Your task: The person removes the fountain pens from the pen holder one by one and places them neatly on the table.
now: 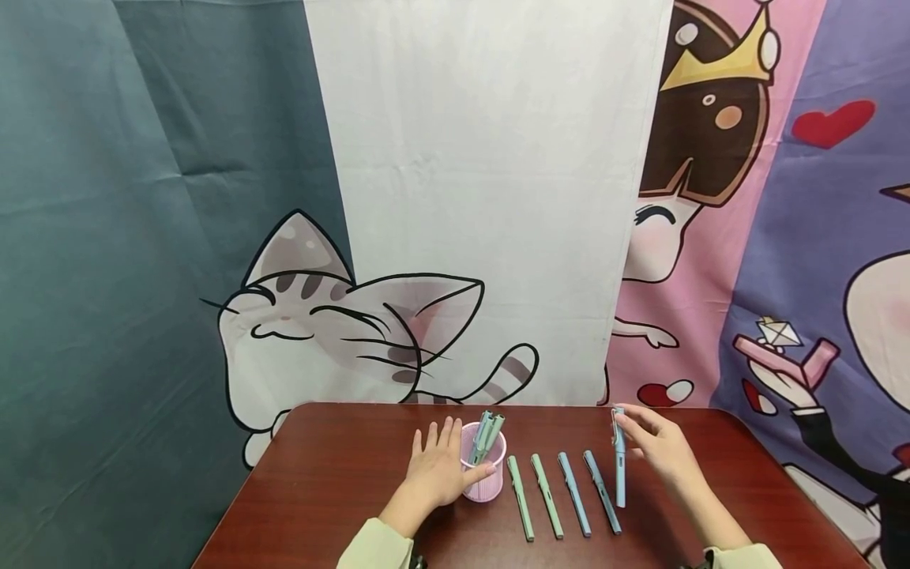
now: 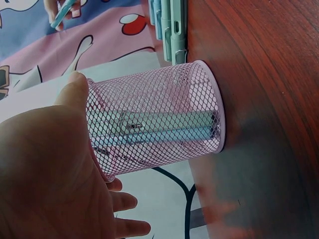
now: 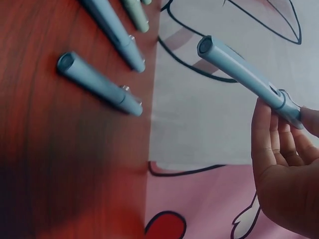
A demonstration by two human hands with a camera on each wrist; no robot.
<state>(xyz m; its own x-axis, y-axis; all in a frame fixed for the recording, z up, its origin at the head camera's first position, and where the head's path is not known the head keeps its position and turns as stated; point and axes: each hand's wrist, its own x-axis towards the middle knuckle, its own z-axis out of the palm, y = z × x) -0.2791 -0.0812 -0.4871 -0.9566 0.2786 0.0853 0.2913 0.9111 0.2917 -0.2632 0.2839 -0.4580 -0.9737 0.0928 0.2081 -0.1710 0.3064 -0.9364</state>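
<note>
A pink mesh pen cup (image 1: 483, 490) stands upright on the table, with several green and blue pens (image 1: 486, 438) leaning inside it. My left hand (image 1: 442, 472) is at the cup's left side, its fingers straight and spread and the thumb lying along the rim (image 2: 90, 89). Above the table's right half, my right hand (image 1: 663, 449) pinches a light blue pen (image 1: 621, 472) by its clip end between thumb and fingertips. That pen hangs upright, its other end pointing down. In the right wrist view the fingers (image 3: 264, 134) bend under the pen's cap.
Between the cup and my right hand, two green pens (image 1: 547, 498) and two blue pens (image 1: 574, 495) lie in a slanted row. Brown wood grain covers the table (image 1: 334, 490). A printed cloth backdrop (image 1: 498, 197) hangs behind its far edge.
</note>
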